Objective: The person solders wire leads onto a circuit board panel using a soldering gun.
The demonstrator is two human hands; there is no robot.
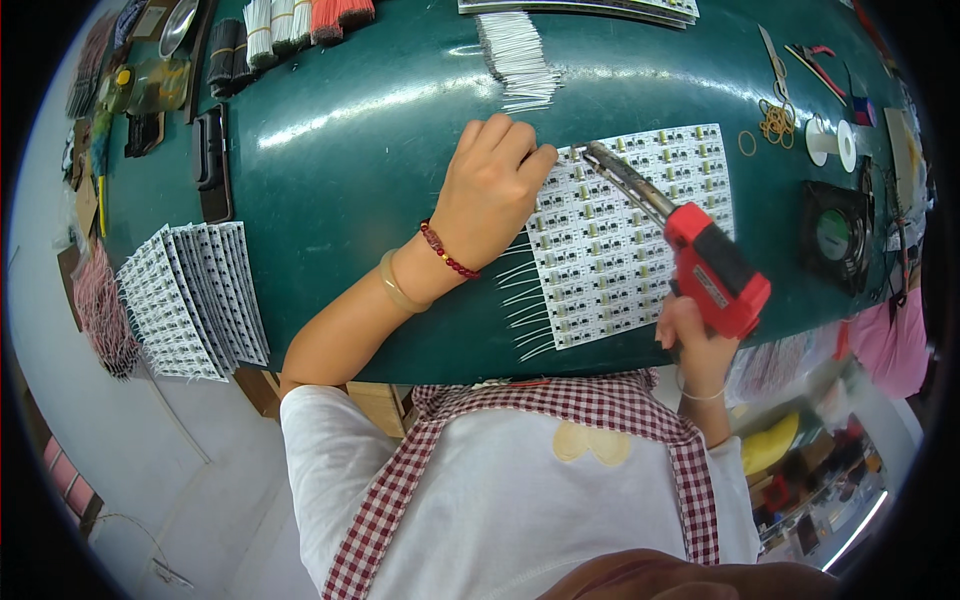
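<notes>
A white panel of small circuit boards [640,250] lies flat on the green table in front of me. Thin white wires [522,300] stick out along its left edge. My right hand [700,345] is wrapped round the grip of a red and black soldering gun [715,265]. The gun's metal tip reaches the panel's top left corner, close to my left fingertips. My left hand [500,170] is closed in a pinch at that corner; whatever lies between its fingers is hidden. Beyond it lies a row of loose white wires [518,60].
Stacked circuit panels [195,300] stand at the left. Bundled wires [290,22] lie at the back left. On the right are rubber bands [778,122], tweezers [773,62], red-handled pliers [822,72], a white spool [832,145] and a black fan [838,236].
</notes>
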